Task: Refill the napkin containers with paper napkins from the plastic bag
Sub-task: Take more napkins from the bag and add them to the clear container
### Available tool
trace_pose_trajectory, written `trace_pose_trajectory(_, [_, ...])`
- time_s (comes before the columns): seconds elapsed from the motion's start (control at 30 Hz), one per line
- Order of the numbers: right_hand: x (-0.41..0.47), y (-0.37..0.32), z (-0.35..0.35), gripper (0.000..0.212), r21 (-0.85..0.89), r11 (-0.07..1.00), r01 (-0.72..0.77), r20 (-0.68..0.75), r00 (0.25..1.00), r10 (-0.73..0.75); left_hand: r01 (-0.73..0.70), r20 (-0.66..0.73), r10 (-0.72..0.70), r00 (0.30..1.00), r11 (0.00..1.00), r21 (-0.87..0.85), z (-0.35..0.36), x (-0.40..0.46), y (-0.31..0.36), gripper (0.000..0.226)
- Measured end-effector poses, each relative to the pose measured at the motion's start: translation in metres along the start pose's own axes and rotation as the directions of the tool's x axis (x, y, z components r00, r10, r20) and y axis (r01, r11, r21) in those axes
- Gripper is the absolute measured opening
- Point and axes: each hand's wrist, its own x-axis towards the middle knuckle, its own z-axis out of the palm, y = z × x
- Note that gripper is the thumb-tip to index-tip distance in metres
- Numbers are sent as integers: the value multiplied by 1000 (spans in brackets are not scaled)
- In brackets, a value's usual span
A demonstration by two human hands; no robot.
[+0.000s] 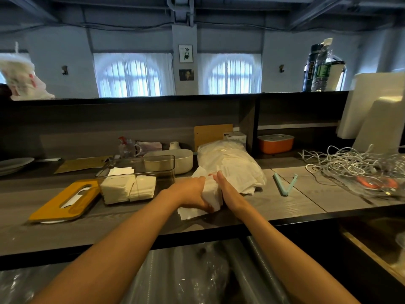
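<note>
A clear plastic bag [230,163] full of white paper napkins lies on the counter, its open end facing me. Both hands hold a stack of white napkins [211,194] just in front of the bag's mouth. My left hand [192,193] grips the stack from the left, thumb underneath. My right hand [228,191] presses flat against its right side. A clear napkin container [135,178] stands to the left, partly filled with white napkins. Its yellow slotted lid [65,199] lies flat on the counter further left.
A loose napkin [190,212] lies under my hands. A light blue clip [285,183] lies to the right, beside tangled white cables [346,165]. A beige bowl [175,161], a spray bottle and an orange box [275,143] sit at the back. The counter's front edge [219,231] is near.
</note>
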Motion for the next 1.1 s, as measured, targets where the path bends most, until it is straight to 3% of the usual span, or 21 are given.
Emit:
trace_pose_trajectory(0.1, [1, 0, -1, 60, 37, 999, -4, -17, 1000, 5, -3, -63, 5, 998, 999, 35, 0, 0, 1, 76])
trace_pose_trajectory(0.2, [2, 2, -1, 55, -4, 1000, 2, 26, 1000, -2, 19, -20, -18, 1000, 998, 57, 2, 1, 3, 77])
trace_pose_trajectory(0.33, [11, 6, -6, 55, 198, 980, 35, -169, 986, -1, 58, -119, -50, 992, 996, 66, -9, 2, 7, 67])
trace_pose_trajectory(0.4, [14, 7, -10, 62, 264, 964, 35, -228, 973, 27, 66, -153, -82, 985, 992, -107, -16, 1, 9, 68])
trace_pose_trajectory(0.43, [14, 8, -11, 64, 299, 954, 35, -233, 972, 38, 61, -142, -108, 984, 952, -301, -18, 0, 11, 63])
trace_pose_trajectory(0.47, [15, 9, -11, 66, 348, 937, 35, -227, 973, 48, 64, -110, -144, 984, 846, -530, -19, -1, 13, 55])
trace_pose_trajectory(0.53, [14, 7, -11, 70, 461, 887, 32, -198, 978, 68, 133, 12, -241, 970, 492, -860, -19, -4, 21, 44])
trace_pose_trajectory(0.6, [15, 5, -12, 70, 536, 844, 10, -159, 983, 89, 183, 110, -336, 935, 193, -964, -12, -2, 27, 56])
trace_pose_trajectory(0.7, [14, 2, -8, 68, 529, 849, -27, -129, 985, 111, 129, 141, -402, 905, -56, -990, 9, 10, 39, 65])
trace_pose_trajectory(0.83, [11, 1, -2, 61, 451, 892, -4, -229, 966, 120, 113, 103, -482, 870, -8, -994, 24, 21, 61, 65])
trace_pose_trajectory(0.97, [10, 0, -4, 41, 440, 897, 35, -214, 975, 67, 53, 66, -436, 898, -43, -998, 25, 15, 53, 45])
trace_pose_trajectory(1.1, [10, 3, 0, 19, 281, 956, 81, -154, 987, -38, -67, -21, -495, 869, -75, -995, 32, 7, 40, 26])
